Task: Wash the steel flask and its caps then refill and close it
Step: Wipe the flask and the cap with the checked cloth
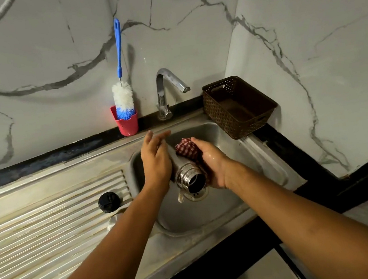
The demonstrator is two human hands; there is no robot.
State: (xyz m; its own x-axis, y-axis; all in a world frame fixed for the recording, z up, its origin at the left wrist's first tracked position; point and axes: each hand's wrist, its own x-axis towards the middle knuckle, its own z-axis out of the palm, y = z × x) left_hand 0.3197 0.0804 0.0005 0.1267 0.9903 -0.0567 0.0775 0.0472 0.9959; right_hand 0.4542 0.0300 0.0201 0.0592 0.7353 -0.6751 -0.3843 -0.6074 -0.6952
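Steel flask [184, 177] is over the sink basin [224, 133], lying tilted w/ its open threaded mouth toward the camera and its base pointing at the back wall. Left hand [156, 159] lies flat along the flask's left side, fingers straight and together, palm against the metal. Right hand [212, 161] curls round a red-checked cloth [186, 148] and holds it against the flask's right side (the skin looks wet). So the flask sits btwn the two hands.

Black cap [109, 202] rests on the ribbed drainboard [47, 217], just left of the basin. What looks like a steel cap [114, 221] lies near it, partly hidden by the left forearm.

At the back, a bottle brush [123, 96] stands bristles-down in a red cup [128, 123], w/ the tap [164, 87] to its right. A brown basket [239, 105] sits at the sink's far right corner.
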